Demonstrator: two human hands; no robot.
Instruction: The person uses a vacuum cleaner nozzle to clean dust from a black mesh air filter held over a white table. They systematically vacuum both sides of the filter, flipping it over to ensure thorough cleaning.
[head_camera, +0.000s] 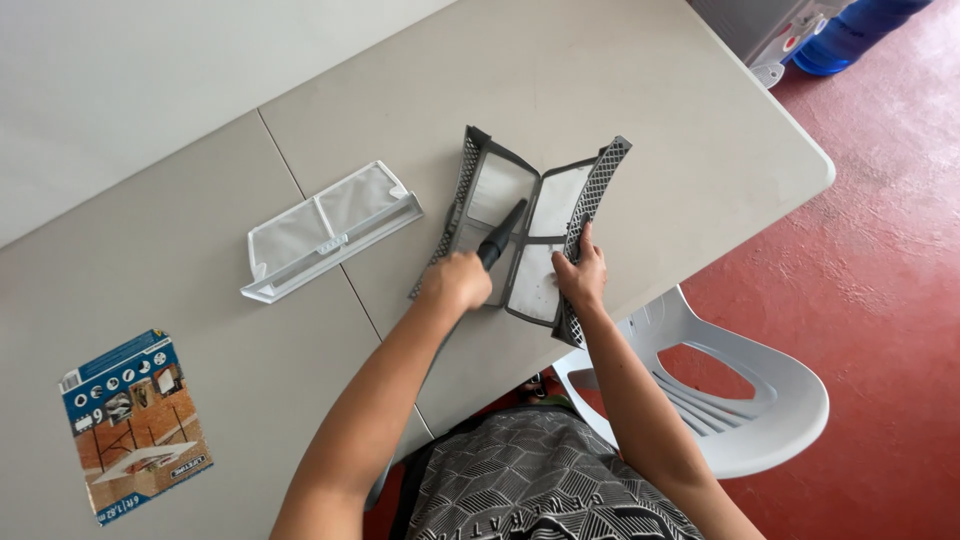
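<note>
A dark grey hinged lint filter (548, 205) lies spread open like a book on the beige table (620, 90), its white mesh panels facing up. My left hand (458, 280) is closed around a black tapered nozzle (502, 234) whose tip points into the filter's left mesh panel. My right hand (580, 275) grips the filter's right grey lattice edge near its lower end, holding it down.
A white lint filter (330, 228) lies to the left, across the table's seam. A blue printed card (135, 425) sits at the near left. A white plastic chair (745, 400) stands beside me on the red floor (890, 250). A blue bottle (850, 35) stands at the far right.
</note>
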